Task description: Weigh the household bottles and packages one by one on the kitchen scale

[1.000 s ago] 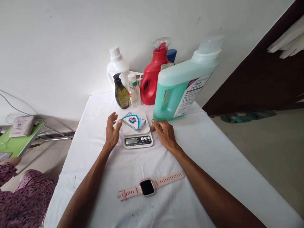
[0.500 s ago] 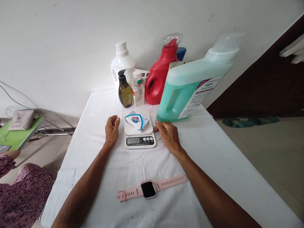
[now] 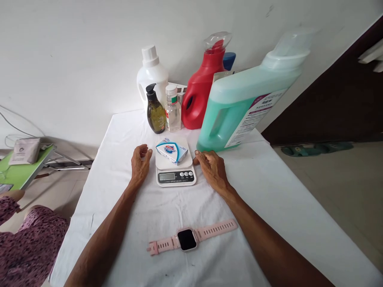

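— Looking at the head view: what sits between the hands?
— A small white kitchen scale near the table's far edge, with a white-and-blue soap box lying tilted on its platform; the display faces the person.
— And the hands?
— Left hand rests just beside the scale's left side, fingers loosely curled, holding nothing. Right hand lies on the cloth at its right, fingers bent, empty.
— Anything nearer?
— A pink watch lies flat toward the near edge.

Both forearms bare, no sleeves, no rings or wristwear; purple dark-speckled garment over lap, lower left.
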Demonstrator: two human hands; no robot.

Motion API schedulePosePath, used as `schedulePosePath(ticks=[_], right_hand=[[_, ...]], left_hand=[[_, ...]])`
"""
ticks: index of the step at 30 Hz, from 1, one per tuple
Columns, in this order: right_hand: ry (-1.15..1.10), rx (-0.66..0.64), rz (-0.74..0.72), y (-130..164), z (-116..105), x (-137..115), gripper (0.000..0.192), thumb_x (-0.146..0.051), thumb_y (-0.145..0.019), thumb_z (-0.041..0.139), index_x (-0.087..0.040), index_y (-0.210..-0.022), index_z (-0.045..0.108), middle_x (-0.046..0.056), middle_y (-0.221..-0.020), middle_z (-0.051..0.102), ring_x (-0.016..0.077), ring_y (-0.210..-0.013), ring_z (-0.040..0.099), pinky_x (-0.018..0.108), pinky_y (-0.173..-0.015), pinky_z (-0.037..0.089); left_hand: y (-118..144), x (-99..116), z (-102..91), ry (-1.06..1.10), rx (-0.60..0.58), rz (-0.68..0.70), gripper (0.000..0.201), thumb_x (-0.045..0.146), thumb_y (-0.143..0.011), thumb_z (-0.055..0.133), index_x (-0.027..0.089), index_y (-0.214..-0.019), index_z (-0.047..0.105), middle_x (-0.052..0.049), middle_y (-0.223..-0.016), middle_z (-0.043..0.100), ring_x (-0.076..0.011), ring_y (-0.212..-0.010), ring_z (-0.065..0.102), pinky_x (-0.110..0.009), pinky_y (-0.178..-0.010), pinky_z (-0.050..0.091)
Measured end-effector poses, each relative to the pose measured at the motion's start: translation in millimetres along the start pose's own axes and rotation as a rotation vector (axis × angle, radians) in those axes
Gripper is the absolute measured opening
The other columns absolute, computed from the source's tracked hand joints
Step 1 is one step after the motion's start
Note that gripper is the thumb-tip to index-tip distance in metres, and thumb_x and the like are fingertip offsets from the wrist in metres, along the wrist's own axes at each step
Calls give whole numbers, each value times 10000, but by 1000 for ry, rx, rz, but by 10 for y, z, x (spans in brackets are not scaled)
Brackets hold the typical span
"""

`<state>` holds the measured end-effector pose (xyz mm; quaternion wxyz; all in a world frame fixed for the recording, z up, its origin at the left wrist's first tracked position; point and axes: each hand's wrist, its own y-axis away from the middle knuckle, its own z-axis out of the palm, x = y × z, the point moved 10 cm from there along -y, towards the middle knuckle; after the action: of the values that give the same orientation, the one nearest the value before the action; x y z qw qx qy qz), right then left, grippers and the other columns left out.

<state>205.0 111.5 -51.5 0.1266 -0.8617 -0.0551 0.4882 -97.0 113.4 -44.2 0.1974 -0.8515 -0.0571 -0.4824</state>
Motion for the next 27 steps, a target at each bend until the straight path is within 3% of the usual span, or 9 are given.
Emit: schedulePosePath(ticks=[27], right_hand=[[17, 2, -16, 9, 2, -11, 567, -564, -1069, 426, -267, -634, 635, 92, -757, 748, 280, -862, 651, 394, -839, 479]], left_hand=[[-1, 39, 39, -81, -29, 52, 270, 407, -932, 652, 219, -1119, 700, -107, -1154, 711, -258, -1078, 686, -461, -999, 565]])
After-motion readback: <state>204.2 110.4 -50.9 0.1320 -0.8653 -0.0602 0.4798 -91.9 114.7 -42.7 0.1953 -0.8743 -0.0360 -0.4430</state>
